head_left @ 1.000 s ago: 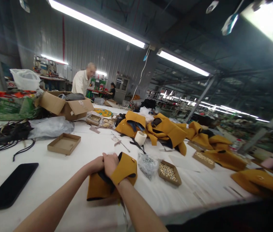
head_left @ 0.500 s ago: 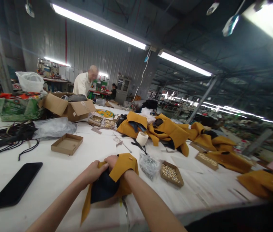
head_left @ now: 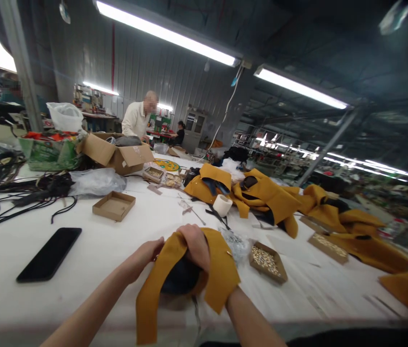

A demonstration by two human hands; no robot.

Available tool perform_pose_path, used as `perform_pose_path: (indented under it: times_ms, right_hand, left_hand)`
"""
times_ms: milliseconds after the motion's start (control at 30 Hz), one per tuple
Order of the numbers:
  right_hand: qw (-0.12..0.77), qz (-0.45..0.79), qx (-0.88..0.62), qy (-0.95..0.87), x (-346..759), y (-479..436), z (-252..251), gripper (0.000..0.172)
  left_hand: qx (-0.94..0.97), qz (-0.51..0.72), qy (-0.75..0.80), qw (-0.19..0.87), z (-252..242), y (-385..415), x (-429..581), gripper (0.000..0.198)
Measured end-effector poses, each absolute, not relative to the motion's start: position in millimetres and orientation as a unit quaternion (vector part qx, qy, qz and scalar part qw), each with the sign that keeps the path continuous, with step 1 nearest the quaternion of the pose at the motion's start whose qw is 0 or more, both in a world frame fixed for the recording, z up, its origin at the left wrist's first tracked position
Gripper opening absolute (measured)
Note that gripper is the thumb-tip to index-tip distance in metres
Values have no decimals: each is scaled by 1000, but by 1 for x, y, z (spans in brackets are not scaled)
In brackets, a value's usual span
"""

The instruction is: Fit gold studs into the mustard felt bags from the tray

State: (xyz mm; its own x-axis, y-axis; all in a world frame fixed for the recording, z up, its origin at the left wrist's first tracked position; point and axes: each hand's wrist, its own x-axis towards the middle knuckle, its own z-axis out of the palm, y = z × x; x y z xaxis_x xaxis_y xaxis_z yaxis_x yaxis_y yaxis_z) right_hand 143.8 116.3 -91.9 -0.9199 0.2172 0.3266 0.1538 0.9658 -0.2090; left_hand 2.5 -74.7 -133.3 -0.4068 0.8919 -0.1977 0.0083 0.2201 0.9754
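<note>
Low over the near part of the table I hold a mustard-yellow fabric piece with a dark blue lining (head_left: pixel 221 270), its long strap-like end hanging down at the left. My left hand (head_left: pixel 146 258) grips its left edge, with the fingertips mostly hidden behind the cloth. Reaching through under a flap, my right hand (head_left: pixel 196 246) is closed over the top edge, its fingers bent around the material. A small metal stud shows on the right flap. Just beyond the piece lies a clear plastic bag of small metal parts (head_left: pixel 238 243), partly covered by it.
A box of gold studs (head_left: pixel 267 262) sits at the right, and a black phone (head_left: pixel 50 254) at the left. Farther back are a shallow cardboard tray (head_left: pixel 114 206), a white tape roll (head_left: pixel 222 206) and piled yellow pieces (head_left: pixel 272 193). A co-worker (head_left: pixel 137 118) stands behind the table.
The yellow piece has been turned, so its strap-like end now arches over the front left. My right hand has come into view on top of the edge. The whole view has shifted slightly.
</note>
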Motion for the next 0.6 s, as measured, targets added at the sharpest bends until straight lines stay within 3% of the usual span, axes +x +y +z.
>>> perform_pose_path:
  times_ms: [67,167,233,300,433,533,600]
  right_hand:
    - [272,124,-87,-950,165,117,-84,18]
    - [369,171,-41,-912,196,114,-76,28]
    - [397,180,-25,-900,214,111,-75,18]
    - [423,181,-23,-888,229,107,-78,10]
    - [490,151,2,-859,257,99,-92,25]
    - [521,81,29,-849,280,89,-98,28]
    - [521,45,21,-852,295,80,-98,28]
  left_hand:
    - [398,574,580,420,-121,-81,18,57]
    - [481,592,554,332,-103,-82,43,80]
    - [507,570,593,256,-96,-79,57,86]
    - [529,549,616,198,-94,-75,69,78]
    - [606,509,611,32,-97,-74,87,47]
    - [656,469,577,-128,-94,-83,98,48]
    - [677,437,564,-181,-86,-93,102,44]
